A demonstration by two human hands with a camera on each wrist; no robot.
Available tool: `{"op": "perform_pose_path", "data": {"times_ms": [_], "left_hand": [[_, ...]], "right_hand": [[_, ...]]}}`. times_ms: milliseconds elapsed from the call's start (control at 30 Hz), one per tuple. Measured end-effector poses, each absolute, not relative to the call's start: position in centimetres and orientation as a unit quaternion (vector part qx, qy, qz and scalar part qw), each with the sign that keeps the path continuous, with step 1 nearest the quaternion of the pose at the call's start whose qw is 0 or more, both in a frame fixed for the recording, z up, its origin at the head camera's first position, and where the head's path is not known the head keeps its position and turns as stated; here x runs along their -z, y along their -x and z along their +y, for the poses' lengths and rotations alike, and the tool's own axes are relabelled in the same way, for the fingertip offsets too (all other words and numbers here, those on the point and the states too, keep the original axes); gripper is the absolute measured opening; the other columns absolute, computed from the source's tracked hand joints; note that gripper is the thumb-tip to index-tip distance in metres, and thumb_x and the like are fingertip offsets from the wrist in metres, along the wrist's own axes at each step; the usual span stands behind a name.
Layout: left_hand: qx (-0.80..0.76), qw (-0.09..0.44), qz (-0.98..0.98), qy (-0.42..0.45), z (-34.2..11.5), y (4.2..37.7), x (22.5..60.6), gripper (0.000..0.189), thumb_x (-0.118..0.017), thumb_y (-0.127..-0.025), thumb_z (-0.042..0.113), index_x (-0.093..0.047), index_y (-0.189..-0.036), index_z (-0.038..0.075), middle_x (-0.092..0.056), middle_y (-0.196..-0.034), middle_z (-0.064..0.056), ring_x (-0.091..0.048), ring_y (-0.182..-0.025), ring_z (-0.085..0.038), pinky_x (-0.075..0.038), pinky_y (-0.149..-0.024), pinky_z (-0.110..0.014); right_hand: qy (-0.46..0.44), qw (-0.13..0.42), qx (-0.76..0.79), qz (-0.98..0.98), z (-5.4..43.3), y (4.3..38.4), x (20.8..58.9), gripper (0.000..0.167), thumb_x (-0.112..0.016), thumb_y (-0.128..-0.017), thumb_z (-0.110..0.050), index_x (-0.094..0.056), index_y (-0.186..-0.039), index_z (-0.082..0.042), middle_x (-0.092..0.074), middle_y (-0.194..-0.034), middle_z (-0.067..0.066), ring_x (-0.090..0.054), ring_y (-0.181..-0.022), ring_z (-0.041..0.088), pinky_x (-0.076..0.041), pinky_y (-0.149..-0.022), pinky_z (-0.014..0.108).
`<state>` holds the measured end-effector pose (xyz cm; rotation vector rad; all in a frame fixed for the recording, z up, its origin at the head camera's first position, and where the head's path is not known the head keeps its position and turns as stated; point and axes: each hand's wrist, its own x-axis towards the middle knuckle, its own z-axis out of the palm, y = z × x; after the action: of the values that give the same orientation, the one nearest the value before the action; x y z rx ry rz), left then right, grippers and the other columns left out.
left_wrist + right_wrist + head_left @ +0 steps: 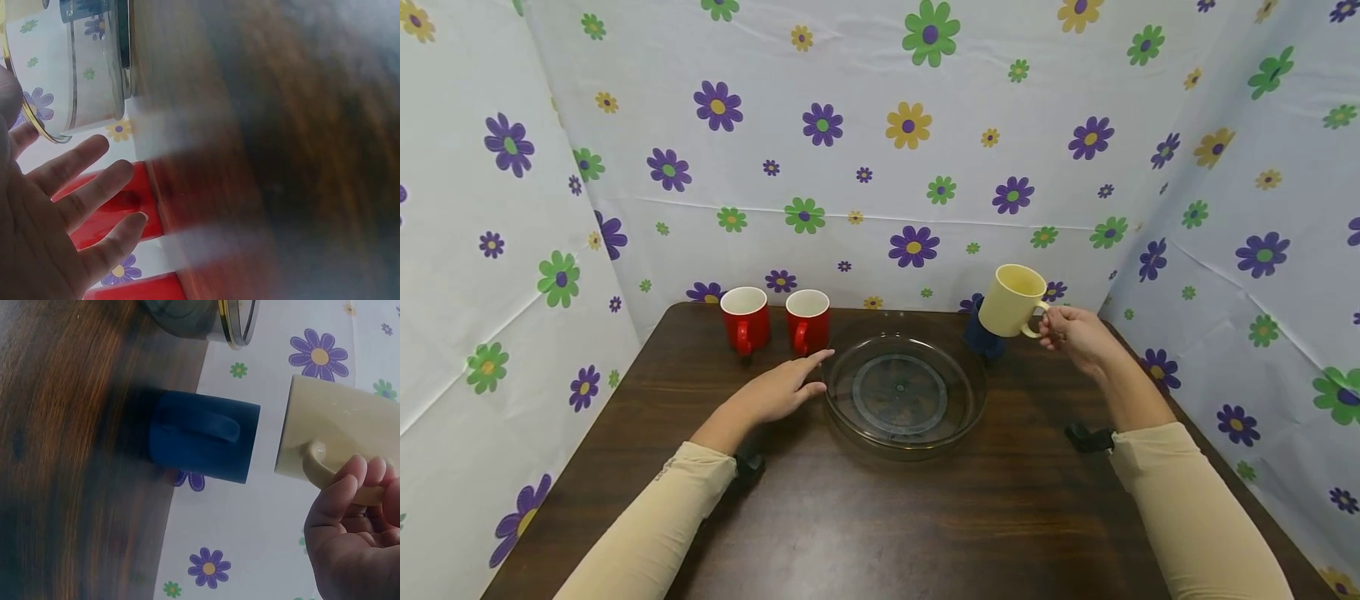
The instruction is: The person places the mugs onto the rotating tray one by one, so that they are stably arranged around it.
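My right hand (1075,335) pinches the handle of a pale yellow mug (1009,302), raised off the table and tilted a little. Beneath it a dark blue mug (200,434) stands upright on the table; the right wrist view shows a gap between the two mugs. My left hand (778,390) is by the left rim of a round clear glass dish (904,442), fingers extended and spread. Whether the thumb or a fingertip touches the rim, I cannot tell. Two red mugs (747,321) (808,321) stand upright behind the left hand, handles toward me.
The dish sits mid-table on dark brown wood (880,525). White cloth (865,108) printed with flowers hangs behind the table and on both sides. The mugs stand along the table's back edge. Dark wrist straps show at both cuffs.
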<state>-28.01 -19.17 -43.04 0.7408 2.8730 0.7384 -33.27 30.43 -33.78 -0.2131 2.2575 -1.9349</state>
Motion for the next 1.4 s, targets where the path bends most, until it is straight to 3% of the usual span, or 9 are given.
{"op": "perform_pose_path", "data": {"times_ms": [1400], "left_hand": [[-0.250, 0.044, 0.937, -0.239, -19.2, 28.0, 43.4, 0.068, -0.060, -0.102, 0.035, -0.029, -0.161, 0.021, -0.041, -0.158, -0.016, -0.043, -0.143, -0.038, -0.034, -0.114, -0.060]], "right_hand": [[0.127, 0.131, 0.621, 0.762, 27.4, 34.1, 35.1, 0.033, -0.037, -0.111, -0.021, -0.054, -0.088, -0.006, -0.058, -0.083, -0.001, -0.062, -0.074, 0.010, -0.052, -0.069, 0.024]]}}
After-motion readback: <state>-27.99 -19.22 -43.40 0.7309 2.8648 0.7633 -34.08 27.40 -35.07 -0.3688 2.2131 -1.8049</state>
